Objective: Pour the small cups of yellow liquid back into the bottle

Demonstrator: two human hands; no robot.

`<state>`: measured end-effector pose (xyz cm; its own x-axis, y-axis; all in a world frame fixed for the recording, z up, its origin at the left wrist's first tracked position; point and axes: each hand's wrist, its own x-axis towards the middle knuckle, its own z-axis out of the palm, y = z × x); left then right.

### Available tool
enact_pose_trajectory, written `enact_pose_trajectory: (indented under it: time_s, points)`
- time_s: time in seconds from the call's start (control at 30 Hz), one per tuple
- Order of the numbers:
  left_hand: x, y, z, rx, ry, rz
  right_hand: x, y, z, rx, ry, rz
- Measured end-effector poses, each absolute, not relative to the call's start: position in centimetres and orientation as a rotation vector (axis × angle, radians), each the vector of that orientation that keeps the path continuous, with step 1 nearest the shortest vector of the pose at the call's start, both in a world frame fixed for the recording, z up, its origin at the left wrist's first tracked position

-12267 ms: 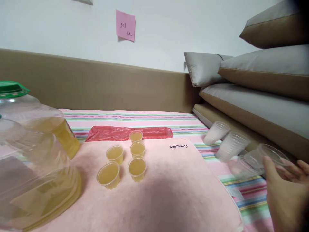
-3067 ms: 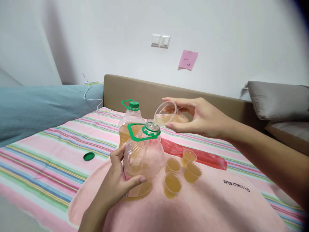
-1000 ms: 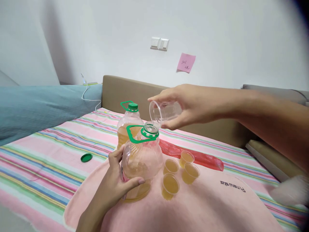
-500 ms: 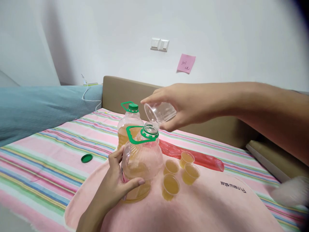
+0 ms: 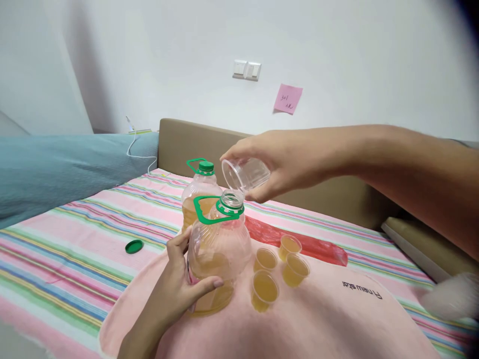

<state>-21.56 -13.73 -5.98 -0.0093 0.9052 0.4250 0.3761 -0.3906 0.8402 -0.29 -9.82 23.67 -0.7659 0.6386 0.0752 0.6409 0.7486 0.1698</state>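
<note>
My left hand (image 5: 179,279) is wrapped round the lower side of a clear plastic jug (image 5: 228,244) with a green handle ring and an uncapped mouth. Yellow liquid fills the jug's lower part. Above that mouth, my right hand (image 5: 262,154) grips a clear plastic cup (image 5: 249,172) tipped on its side, its rim over the jug's neck. No liquid is plain to see in the cup. Several small cups of yellow liquid (image 5: 265,289) stand just right of the jug. Behind it is a second jug (image 5: 190,192), capped in green and partly filled.
A green cap (image 5: 133,246) lies on the striped sheet (image 5: 75,239) at left. Behind the cups stretches a red plastic bag (image 5: 299,242). Jug and cups stand on a pink mat (image 5: 318,319). At the right edge is a blurred clear plastic thing (image 5: 451,296).
The jug under my left hand leans or shifts very slightly to the left. My right hand and the tipped cup have moved a touch left too. The filled cups stay put.
</note>
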Motion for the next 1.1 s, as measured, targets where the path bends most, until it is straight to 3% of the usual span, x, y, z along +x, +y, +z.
enact_pose_trajectory:
  time_s: [0.63, 1.1]
  points:
    - [-20.6, -14.4, -5.4, 1.662, 1.327, 1.499, -2.2, -10.7, 24.1, -0.981, -3.022, -0.305]
    - [-21.4, -14.0, -5.8, 1.760, 1.328, 1.443, -3.2, -12.4, 23.8, -0.880, -3.174, -0.679]
